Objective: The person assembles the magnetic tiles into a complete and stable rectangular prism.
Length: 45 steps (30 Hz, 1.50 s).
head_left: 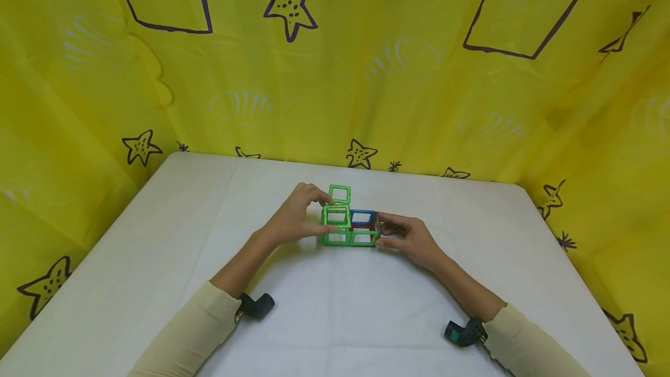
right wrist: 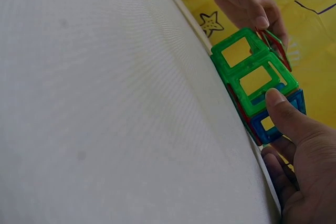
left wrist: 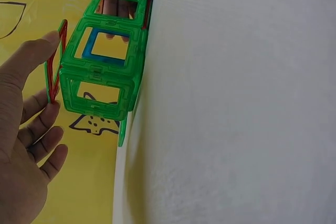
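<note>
Near the middle of the table is a block built of see-through magnetic tiles [head_left: 350, 238], with green square frames in front. A blue tile [head_left: 362, 212] and a red one [head_left: 361, 227] show at its right part. One more green tile [head_left: 340, 187] juts out behind. My left hand [head_left: 298, 214] pinches a red-and-green square tile pair [left wrist: 50, 80] between thumb and fingers, close over the block's left part. At the block's right end, my right hand [head_left: 413, 240] grips it, the thumb [right wrist: 278, 100] on one side and the fingers round behind.
A white cloth [head_left: 335, 307] covers the table, which ends at a yellow curtain [head_left: 314, 98] with drawn starfish at the back and sides. Small black cameras [head_left: 256, 305] sit on both wrists.
</note>
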Motion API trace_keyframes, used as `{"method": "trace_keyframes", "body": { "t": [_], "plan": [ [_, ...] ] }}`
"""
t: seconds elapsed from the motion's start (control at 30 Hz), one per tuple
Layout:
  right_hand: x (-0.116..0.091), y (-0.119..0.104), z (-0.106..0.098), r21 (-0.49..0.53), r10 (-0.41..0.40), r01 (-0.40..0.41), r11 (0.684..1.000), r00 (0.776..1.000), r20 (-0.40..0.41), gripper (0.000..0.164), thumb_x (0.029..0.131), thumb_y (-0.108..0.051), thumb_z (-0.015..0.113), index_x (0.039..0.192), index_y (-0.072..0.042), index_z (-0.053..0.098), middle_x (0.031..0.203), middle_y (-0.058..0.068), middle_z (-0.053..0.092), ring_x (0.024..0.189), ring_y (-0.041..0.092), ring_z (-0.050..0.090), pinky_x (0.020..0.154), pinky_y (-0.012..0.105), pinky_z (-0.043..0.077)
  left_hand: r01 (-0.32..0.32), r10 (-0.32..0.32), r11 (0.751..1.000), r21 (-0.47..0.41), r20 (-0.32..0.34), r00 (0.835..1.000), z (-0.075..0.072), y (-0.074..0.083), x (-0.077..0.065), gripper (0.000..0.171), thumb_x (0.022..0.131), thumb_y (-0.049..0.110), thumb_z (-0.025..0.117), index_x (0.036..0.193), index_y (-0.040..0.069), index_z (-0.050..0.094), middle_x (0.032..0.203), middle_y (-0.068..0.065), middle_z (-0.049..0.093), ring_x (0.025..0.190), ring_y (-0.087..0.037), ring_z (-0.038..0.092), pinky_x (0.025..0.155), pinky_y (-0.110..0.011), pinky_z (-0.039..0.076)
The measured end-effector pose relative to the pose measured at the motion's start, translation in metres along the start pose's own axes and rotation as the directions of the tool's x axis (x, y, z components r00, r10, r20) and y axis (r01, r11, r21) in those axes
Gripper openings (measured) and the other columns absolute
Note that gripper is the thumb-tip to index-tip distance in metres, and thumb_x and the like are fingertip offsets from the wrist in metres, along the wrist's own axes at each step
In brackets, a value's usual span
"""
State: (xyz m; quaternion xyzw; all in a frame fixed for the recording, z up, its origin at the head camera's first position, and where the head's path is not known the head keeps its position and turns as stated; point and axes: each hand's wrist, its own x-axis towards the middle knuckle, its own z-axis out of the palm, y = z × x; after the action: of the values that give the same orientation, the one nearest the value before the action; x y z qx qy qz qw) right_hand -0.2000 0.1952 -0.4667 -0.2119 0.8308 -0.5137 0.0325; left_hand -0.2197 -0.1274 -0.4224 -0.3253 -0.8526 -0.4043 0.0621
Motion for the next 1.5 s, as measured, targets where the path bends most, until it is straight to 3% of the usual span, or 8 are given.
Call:
{"method": "trace_keyframes", "body": {
  "t": [0.5,1.27,1.5],
  "plan": [
    [-0.0004,0.0001,-0.0002,-0.01,0.005,-0.005,1.0,1.0,0.003,0.061,0.087,-0.007,0.087,0.142,0.002,0.063,0.133,0.017,0.069,0.105,0.028,0.069,0.092,0.028,0.054,0.039,-0.042,0.996,0.074,0.04,0.998,0.005,0.0028,-0.0004,0.049,0.079,0.03,0.095,0.117,0.008,0.073,0.111,-0.003,0.065,0.111,-0.024,0.05,0.1,-0.046,0.047],
    [-0.0007,0.0007,-0.0014,-0.011,0.003,-0.003,1.0,1.0,0.011,0.061,0.088,-0.007,0.085,0.143,0.002,0.062,0.133,0.018,0.069,0.106,0.029,0.069,0.094,0.029,0.054,0.07,-0.071,0.998,0.005,0.067,0.995,0.0037,0.0008,-0.0007,0.049,0.081,0.028,0.093,0.121,0.008,0.072,0.115,-0.004,0.065,0.115,-0.026,0.052,0.1,-0.047,0.047],
    [-0.0009,-0.0006,-0.0011,-0.009,-0.004,0.004,1.0,1.0,0.008,0.061,0.087,-0.006,0.086,0.143,0.002,0.062,0.132,0.018,0.069,0.105,0.029,0.069,0.093,0.029,0.054,0.084,-0.082,0.996,-0.037,0.048,0.995,0.0041,-0.0005,-0.0014,0.041,0.097,0.028,0.075,0.129,0.005,0.067,0.125,-0.01,0.064,0.116,-0.03,0.054,0.099,-0.05,0.048]
  ]
}}
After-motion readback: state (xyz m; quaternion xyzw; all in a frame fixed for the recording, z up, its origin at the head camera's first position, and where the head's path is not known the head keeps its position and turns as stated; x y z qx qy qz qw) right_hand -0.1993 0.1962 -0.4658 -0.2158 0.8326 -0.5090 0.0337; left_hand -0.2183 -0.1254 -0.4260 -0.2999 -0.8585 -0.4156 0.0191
